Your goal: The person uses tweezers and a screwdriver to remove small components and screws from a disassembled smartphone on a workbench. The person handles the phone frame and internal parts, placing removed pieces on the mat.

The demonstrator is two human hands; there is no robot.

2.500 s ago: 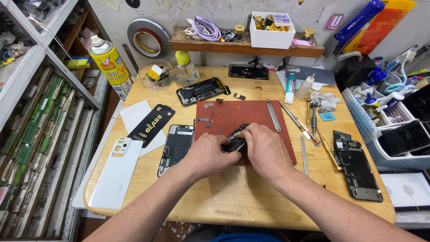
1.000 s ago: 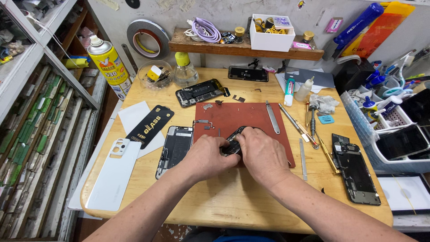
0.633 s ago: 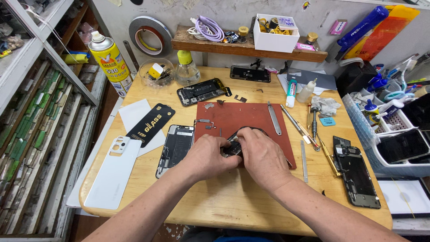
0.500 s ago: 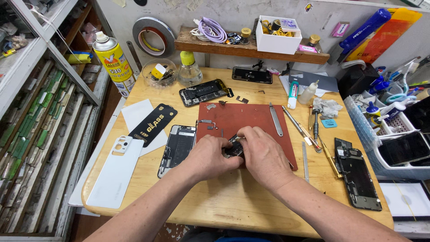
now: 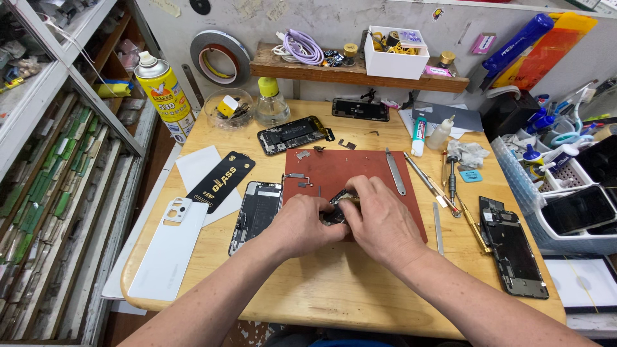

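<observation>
My left hand and my right hand meet over the front edge of a red-brown work mat on the wooden table. Between the fingertips of both hands sits a small dark phone part, mostly hidden by my fingers. Both hands pinch it. An opened phone frame lies just left of my left hand. Small metal plates and screws lie on the mat beyond my hands.
A white phone back cover and a black screen-protector packet lie at left. Another opened phone sits behind the mat, one more at right. Screwdrivers and tweezers lie right of the mat. A yellow spray can stands far left.
My hands stay together on the small part at the mat's front edge, with only slight finger shifts. The view has moved a little.
</observation>
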